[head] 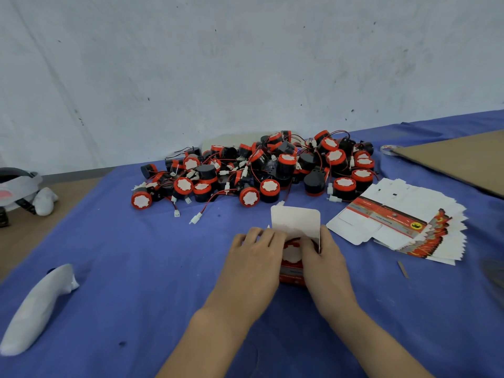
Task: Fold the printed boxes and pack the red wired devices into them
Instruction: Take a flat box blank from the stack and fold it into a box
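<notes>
Both hands meet on one small box [291, 278] on the near middle of the counter [136, 268], which is draped in a slightly creased blue cloth. The left hand [255, 257] curls its fingers over the box's left side, and the right hand [326, 264] grips the right edge with bent fingers. The box is thin glossy card, red with printing on the outside and plain white inside. Its rounded lid flap [296, 221] stands upright at the far side. Seated in the open top is one device [291, 253], a round thing with a red rim and a white scalloped face.

At twelve o'clock from the box lies a loose heap of the same devices [261, 170]: stubby black plastic cylinders with red caps, thin red and black wires and small white plugs tangled through them. At two o'clock, a fanned stack of flat boxes [403, 222] shows white card with a red printed band. Beyond that, at the far right edge, is a sheet of brown cardboard [463, 159] with a roll of tape [390, 149] beside it. At eight o'clock rests a long white wrapped bundle [38, 309], soft and crinkled.
</notes>
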A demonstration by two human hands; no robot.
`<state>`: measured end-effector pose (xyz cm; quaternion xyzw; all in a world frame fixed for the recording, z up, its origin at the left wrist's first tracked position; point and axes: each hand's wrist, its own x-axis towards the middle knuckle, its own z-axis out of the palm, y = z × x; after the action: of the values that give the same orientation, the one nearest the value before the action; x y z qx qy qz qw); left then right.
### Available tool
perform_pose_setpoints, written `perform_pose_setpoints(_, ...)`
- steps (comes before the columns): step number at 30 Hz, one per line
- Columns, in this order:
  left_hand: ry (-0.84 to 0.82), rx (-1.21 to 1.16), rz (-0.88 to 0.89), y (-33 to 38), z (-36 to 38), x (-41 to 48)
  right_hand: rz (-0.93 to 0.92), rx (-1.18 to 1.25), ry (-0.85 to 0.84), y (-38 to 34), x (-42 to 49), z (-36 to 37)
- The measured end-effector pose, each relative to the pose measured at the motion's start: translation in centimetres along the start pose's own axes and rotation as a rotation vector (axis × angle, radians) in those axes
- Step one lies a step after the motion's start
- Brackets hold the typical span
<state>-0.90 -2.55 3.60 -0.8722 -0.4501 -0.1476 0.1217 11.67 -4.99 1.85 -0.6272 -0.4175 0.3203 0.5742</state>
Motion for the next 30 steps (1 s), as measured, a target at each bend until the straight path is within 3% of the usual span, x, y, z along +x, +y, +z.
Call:
perform_pose_setpoints(9, 0.068, -0.082, -0.018, 0.3, 0.4, -0.5, 0.096, 0.112, 0.029, -0.2, 0.5, 0.0)
perform_pose_setpoints(13, 0.114, -0.075, -0.026, 0.3, 0.7, -0.4, 0.072, 0.070, 0.099, 0.0, 0.4, 0.1)
perform_pose_setpoints(20, 0.136, -0.039, -0.012, 0.7, 0.7, -0.6, 0.079, 0.055, 0.071, 0.0, 0.7, -0.1)
perform_pose_setpoints(26, 0.223, -0.292, -0.001, 0.7, -0.3, -1.4, 0.030, 0.044, -0.007, 0.1, 0.8, -0.5)
perform_pose_setpoints(30, 0.291, -0.657, -0.196, -0.3, -0.5, -1.8, 0.000, 0.004, -0.140, 0.3, 1.3, -1.2)
